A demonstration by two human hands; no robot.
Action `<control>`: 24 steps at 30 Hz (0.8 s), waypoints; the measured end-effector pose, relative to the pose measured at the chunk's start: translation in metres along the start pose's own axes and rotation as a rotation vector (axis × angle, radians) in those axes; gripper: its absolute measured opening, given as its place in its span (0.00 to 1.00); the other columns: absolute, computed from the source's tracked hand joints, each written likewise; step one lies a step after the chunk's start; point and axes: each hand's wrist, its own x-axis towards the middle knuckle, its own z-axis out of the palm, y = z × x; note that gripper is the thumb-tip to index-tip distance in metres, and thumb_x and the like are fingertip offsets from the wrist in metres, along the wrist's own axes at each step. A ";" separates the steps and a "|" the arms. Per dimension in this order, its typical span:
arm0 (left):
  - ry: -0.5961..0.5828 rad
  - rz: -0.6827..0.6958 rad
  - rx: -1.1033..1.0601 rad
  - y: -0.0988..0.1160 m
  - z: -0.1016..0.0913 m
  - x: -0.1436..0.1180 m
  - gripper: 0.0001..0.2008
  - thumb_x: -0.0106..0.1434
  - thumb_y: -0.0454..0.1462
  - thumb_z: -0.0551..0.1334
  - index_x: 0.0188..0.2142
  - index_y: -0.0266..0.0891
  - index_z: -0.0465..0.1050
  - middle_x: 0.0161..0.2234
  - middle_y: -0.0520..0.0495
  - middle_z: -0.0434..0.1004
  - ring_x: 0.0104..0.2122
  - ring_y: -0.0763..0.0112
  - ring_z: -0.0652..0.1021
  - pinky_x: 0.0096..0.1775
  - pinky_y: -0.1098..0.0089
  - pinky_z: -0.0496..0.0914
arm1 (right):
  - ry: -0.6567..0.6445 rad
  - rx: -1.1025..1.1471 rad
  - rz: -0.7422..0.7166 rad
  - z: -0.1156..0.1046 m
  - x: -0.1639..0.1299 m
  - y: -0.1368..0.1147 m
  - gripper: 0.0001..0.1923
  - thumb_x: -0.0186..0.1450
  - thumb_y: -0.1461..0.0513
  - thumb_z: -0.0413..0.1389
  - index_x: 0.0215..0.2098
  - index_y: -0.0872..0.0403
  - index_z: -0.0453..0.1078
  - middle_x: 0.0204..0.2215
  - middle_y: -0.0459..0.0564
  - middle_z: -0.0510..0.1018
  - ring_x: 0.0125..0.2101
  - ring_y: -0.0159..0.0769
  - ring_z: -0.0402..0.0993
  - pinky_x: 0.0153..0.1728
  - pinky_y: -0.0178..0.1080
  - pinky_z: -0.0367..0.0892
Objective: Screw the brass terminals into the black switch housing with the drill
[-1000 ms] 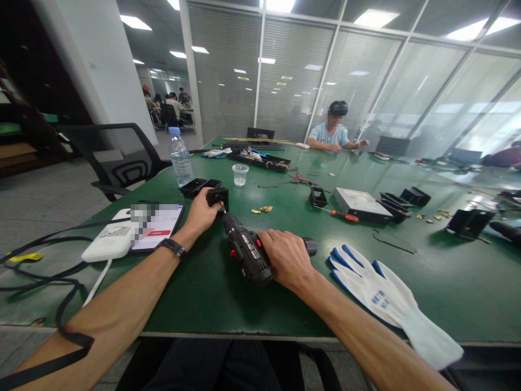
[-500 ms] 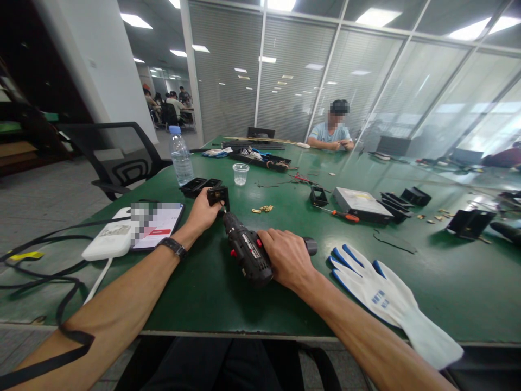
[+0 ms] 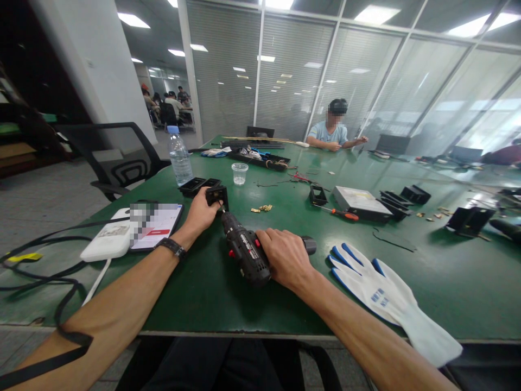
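- Black bracket (image 3: 217, 194) stays pinched in my left hand (image 3: 200, 213) on the worktop (image 3: 228, 304).
- Right hand (image 3: 285, 258) keeps gripping the drill (image 3: 244, 251), bit still on the bracket; nothing shifts.

My drill (image 3: 246, 254) is matt black plastic, the bracket (image 3: 217, 195) dark and dull, the table (image 3: 448, 282) glossy green, the glove (image 3: 386, 296) white cloth.

Honestly not much you can actually read here. The white glove (image 3: 386, 296) lying at about 4 o'clock on the worktop (image 3: 448, 271) has a small blue print on its back, too tiny to make out. The drill (image 3: 246, 252) has a white label strip, illegible. The phone (image 3: 157, 225) at 9 o'clock is blurred over.
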 end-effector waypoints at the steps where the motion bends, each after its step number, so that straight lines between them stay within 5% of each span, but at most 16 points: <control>1: -0.005 -0.006 -0.015 0.000 0.000 0.000 0.21 0.54 0.37 0.65 0.48 0.39 0.69 0.46 0.43 0.78 0.46 0.60 0.77 0.52 0.59 0.69 | 0.003 -0.001 -0.001 0.000 0.000 0.000 0.16 0.61 0.64 0.55 0.48 0.53 0.64 0.40 0.52 0.77 0.39 0.43 0.74 0.36 0.41 0.58; 24: -0.012 0.044 0.036 -0.007 0.000 0.002 0.20 0.55 0.37 0.65 0.48 0.39 0.68 0.44 0.44 0.78 0.45 0.59 0.77 0.50 0.59 0.69 | -0.010 -0.038 -0.012 0.002 0.001 -0.001 0.15 0.61 0.64 0.55 0.47 0.53 0.64 0.40 0.53 0.77 0.39 0.42 0.73 0.36 0.42 0.58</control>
